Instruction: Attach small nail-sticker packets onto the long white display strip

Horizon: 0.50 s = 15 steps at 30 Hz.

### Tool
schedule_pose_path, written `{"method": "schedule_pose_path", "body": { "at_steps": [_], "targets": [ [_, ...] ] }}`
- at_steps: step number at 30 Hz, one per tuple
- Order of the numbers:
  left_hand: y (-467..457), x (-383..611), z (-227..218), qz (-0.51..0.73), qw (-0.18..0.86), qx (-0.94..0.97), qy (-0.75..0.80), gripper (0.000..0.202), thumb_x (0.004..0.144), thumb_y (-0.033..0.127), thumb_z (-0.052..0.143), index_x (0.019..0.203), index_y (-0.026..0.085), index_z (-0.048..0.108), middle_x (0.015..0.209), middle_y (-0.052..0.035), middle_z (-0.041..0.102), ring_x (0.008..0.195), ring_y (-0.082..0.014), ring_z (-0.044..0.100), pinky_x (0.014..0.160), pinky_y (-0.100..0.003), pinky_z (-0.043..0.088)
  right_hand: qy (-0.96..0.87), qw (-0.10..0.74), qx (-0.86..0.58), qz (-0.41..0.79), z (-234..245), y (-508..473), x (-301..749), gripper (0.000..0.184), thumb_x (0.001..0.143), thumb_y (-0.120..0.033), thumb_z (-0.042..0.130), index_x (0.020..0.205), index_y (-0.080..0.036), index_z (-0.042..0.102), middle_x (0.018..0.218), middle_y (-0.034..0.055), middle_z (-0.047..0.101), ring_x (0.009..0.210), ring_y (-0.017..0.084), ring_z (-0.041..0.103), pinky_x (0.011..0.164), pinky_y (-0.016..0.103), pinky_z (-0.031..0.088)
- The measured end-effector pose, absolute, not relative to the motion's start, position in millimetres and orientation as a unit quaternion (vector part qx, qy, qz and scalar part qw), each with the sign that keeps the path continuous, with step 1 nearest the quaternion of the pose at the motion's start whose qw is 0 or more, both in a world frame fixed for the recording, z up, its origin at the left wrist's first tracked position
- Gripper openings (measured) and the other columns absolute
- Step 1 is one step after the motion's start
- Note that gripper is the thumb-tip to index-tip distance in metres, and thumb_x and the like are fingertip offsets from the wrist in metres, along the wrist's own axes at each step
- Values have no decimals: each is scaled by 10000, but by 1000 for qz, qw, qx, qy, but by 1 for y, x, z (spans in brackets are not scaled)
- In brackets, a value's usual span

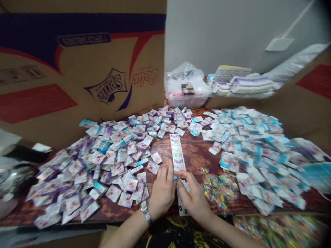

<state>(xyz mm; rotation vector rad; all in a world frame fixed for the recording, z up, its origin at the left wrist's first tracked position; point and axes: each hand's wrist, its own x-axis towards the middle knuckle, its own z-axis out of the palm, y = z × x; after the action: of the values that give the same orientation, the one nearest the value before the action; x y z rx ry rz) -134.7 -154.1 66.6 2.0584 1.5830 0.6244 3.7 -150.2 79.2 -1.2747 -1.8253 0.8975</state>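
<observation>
Both my hands meet over the wooden table, around a small white-and-blue box [175,177] that is mostly hidden by my fingers. My left hand [162,189], with a metal watch on its wrist, presses against the box's left side, its fingers close together and fairly straight. From the right, my right hand [193,196] is closed with thumb and bent fingers on the box. A long white strip of coloured round stickers or pictures [176,150] lies beneath, running away from me past my fingertips. Its near end shows under my right hand.
Many small printed boxes [119,168] are heaped on the left. Flatter, open-ended cartons [258,155] pile up on the right. Small packets of colourful pieces [219,189] lie beside my right hand. A large cardboard box [103,69] and a plastic tub [188,100] stand behind.
</observation>
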Motion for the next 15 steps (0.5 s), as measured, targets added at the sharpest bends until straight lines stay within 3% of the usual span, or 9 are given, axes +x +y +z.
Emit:
{"method": "schedule_pose_path", "body": {
  "at_steps": [6,11,15],
  "targets": [
    [-153,-155,62,163,178,769,592,691,857,211,436,1448,156,83,1243,-154,455,1090,-267,438,883,-396,453,-759,269,-423,415,64,-130,8,279,912,-306,415,1158,-209,505,1136,91,626,1045,196,601,882,319,497],
    [-135,-261,106,149,-35,677,720,530,883,229,392,1388,120,276,989,-130,559,851,-221,521,723,-337,480,-802,252,-422,338,62,-107,21,304,906,-340,429,1174,-228,518,1148,77,625,1047,220,599,855,341,508],
    [-113,-363,158,126,-181,580,784,594,866,400,431,1341,54,344,1049,-170,567,988,-295,528,833,-412,443,-820,261,-442,252,63,-71,36,324,917,-321,397,1174,-172,525,1145,116,619,1069,237,577,891,377,476]
  ]
}}
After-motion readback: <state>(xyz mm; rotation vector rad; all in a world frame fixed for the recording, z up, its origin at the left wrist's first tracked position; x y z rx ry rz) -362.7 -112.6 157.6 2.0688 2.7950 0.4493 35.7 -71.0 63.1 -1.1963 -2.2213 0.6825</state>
